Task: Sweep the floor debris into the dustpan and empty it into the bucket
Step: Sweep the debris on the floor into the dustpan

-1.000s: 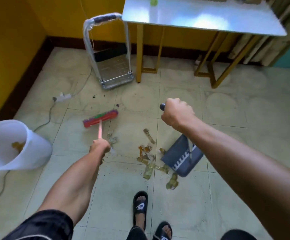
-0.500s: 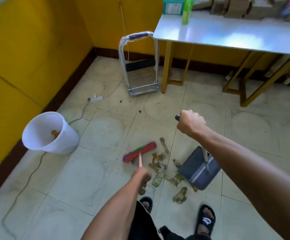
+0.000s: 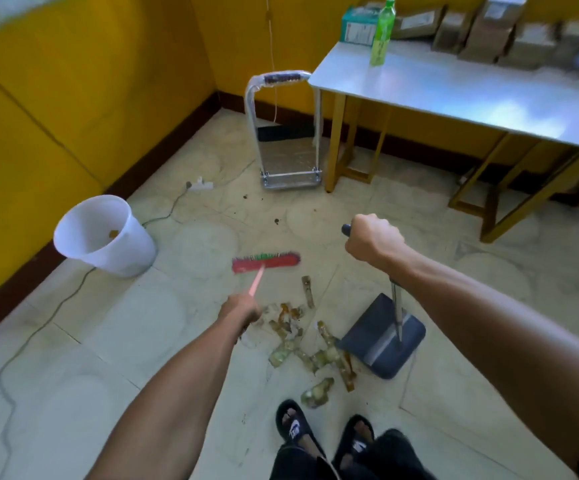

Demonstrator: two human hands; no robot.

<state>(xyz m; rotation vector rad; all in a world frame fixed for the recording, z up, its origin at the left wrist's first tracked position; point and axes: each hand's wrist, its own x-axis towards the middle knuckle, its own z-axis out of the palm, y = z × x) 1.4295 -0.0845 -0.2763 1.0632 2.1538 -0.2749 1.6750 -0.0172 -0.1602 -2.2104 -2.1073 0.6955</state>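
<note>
Fingers wrap broom (image 3: 265, 263) handle and dustpan (image 3: 383, 336) handle; left hand (image 3: 241, 308) hides some debris (image 3: 302, 344).

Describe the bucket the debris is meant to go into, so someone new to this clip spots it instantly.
Start at the yellow wall on the left and follow its dark skirting board down to the tiled floor. There stands the white plastic bucket, beside a grey cable, left of the red broom head. It is the only open container on the floor, with a brownish scrap inside.

White "NIKE" logos mark both black slides (image 3: 296, 432).
</note>
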